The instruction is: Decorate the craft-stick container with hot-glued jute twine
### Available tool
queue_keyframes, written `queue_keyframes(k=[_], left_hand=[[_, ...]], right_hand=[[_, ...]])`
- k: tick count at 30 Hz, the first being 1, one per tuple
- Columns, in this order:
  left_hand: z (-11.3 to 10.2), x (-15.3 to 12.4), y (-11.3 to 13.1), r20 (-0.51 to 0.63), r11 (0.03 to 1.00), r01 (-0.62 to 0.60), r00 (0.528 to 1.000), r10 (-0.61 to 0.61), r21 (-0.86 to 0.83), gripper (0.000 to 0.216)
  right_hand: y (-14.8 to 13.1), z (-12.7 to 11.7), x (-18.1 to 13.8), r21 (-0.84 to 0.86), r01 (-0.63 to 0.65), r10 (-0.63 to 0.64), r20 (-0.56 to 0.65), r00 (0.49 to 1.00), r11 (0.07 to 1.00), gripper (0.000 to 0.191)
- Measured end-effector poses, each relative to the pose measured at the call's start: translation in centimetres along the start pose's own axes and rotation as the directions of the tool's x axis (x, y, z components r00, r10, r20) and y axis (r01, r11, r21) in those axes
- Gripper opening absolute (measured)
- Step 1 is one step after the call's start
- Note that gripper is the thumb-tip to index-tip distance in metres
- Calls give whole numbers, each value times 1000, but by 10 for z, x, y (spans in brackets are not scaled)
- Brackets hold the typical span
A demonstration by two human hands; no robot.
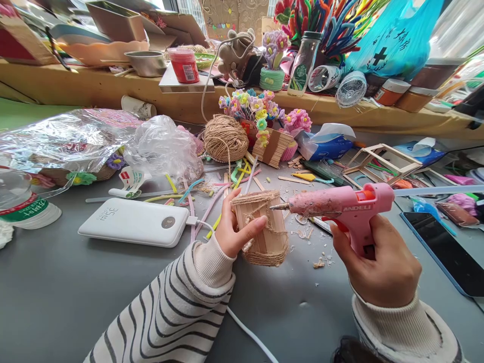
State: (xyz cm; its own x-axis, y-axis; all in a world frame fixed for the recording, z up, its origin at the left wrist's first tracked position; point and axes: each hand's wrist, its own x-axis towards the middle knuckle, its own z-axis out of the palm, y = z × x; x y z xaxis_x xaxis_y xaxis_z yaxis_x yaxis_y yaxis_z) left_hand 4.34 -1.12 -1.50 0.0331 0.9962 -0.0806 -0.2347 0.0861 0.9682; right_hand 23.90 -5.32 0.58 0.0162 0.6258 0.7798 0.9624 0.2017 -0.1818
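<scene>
My left hand is closed around a small wooden-stick pot with twine wound round its top and bottom edges. The thumb lies across the side of the pot, where more twine crosses the sticks. In my right hand is a pink hot glue gun, a finger at its trigger. Its metal nozzle points left and is at the pot's side; whether it touches cannot be made out. A clear glue stick juts from the gun's back. From a ball of twine behind, a strand runs down toward the pot.
A white power bank with a cable lies left, near a plastic bottle. At right lies a phone. Behind are pipe-cleaner flowers, a bundle of craft sticks, a tissue pack and a wooden frame. Scraps litter the table.
</scene>
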Motion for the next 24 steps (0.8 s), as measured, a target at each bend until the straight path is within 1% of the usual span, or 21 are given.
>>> queue_keyframes(k=[3, 9, 15, 19, 24], left_hand=[[0, 0, 1, 7, 1000, 7, 1000, -7, 12, 92], [1, -1, 2, 14, 1000, 8, 1000, -8, -3, 89], [2, -1, 0, 15, 999, -3, 1000, 3, -46, 88], [2, -1, 0, 19, 999, -8, 1000, 8, -40, 87], [1, -1, 1, 9, 1000, 14, 1000, -14, -16, 89]], right_hand=[[1, 1, 0, -6, -6, 6, 0, 1000, 1000, 14], [2, 1, -1, -15, 29, -29, -10, 1000, 999, 15], [-3, -1, 0, -13, -66, 67, 29, 997, 998, 13], [-6, -2, -1, -16, -83, 83, 27, 996, 996, 14], [-9, -1, -1, -45, -98, 98, 1, 995, 994, 13]])
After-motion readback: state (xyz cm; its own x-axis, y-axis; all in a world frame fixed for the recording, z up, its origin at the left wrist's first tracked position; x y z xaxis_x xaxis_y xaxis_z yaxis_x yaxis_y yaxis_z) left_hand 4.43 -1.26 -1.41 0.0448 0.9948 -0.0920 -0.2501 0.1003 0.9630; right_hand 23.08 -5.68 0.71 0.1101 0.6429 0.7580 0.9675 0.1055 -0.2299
